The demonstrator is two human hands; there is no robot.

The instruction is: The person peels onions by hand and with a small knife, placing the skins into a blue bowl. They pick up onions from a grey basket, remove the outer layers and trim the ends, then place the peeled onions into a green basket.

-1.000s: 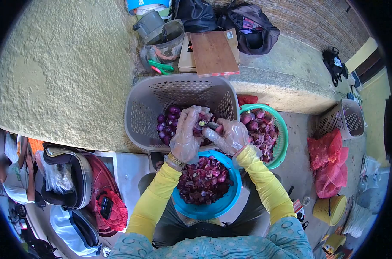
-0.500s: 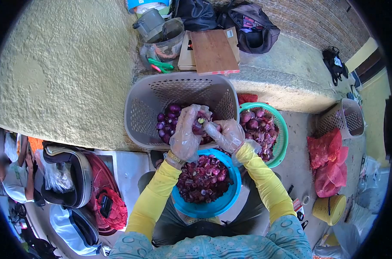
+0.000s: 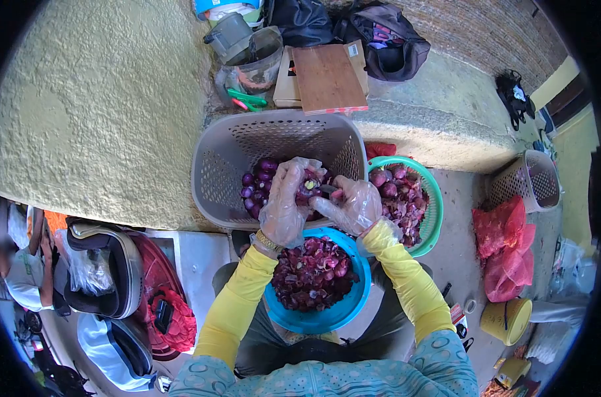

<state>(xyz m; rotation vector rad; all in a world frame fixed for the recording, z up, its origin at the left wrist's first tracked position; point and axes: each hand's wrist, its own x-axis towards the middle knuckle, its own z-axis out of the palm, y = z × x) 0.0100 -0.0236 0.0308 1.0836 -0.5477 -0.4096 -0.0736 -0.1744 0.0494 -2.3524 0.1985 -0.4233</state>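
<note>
My left hand [image 3: 284, 206], in a clear plastic glove, is closed around a red onion [image 3: 310, 186] whose pale cut end faces up. Gloved likewise, my right hand [image 3: 355, 206] grips a small knife [image 3: 327, 189]; only a dark bit of blade and a reddish part show, close to the onion. Both hands are over the front of a grey perforated basket [image 3: 204, 142] holding shiny peeled red onions [image 3: 266, 173]. Below them, a blue basin [image 3: 361, 278] is full of onion skins [image 3: 310, 278]. A green colander [image 3: 435, 202] at right holds unpeeled onions [image 3: 388, 190] and loose skins.
A brown board [image 3: 330, 79] lies on a cardboard box on the ledge behind the basket, near green-handled scissors [image 3: 247, 100]. Red mesh sacks [image 3: 506, 251], a yellow bucket [image 3: 506, 321] and another basket [image 3: 522, 182] stand right. Another person [image 3: 29, 278] is at far left.
My right hand has shifted slightly right and turned, so the knife shows more beside the onion. At the lower right, a greyish plastic-like sheet has moved away, uncovering things on the floor.
</note>
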